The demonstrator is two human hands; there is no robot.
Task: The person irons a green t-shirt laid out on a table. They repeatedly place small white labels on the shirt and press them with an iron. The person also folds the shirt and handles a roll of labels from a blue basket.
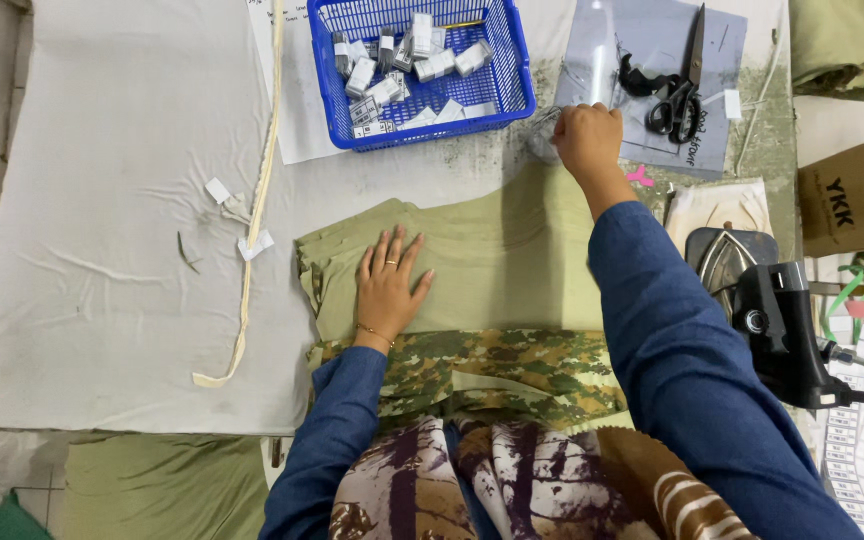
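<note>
Far left of the frame: desk point(102, 200) covered in pale grey cloth, wrinkled, with small white paper scraps point(218, 190) and a long cream fabric strip point(252, 220) running from the upper edge down to the lower left.

Upper centre: blue plastic basket point(512, 70) holding small grey and white label packets, standing on a white sheet of paper.

Centre: olive-green garment point(492, 250), folded into a flat stack, its folded edge toward the left. Below it, at the lower centre, a camouflage-print cloth point(512, 365) lies partly under the olive piece.

Left hand point(388, 288), centre: palm down on the olive-green garment, fingers spread and released, pressing the cloth flat; it grips nothing. A ring and a thin bracelet show.

Right hand point(586, 135), upper centre right: fist clenched at the garment's upper edge, apparently pinching a small clear plastic piece against the desk; what exactly it grips cannot be told.

Upper right: grey sheet with black scissors point(677, 95) lying on it, well apart from the garment; a small pink clip point(640, 177) just beside the right wrist.

Right edge: a black steam iron point(752, 300) resting on its pad, a brown cardboard box point(847, 195).

Progress, as judged: the garment looks folded and smoothed already; the iron and scissors lie untouched.
</note>
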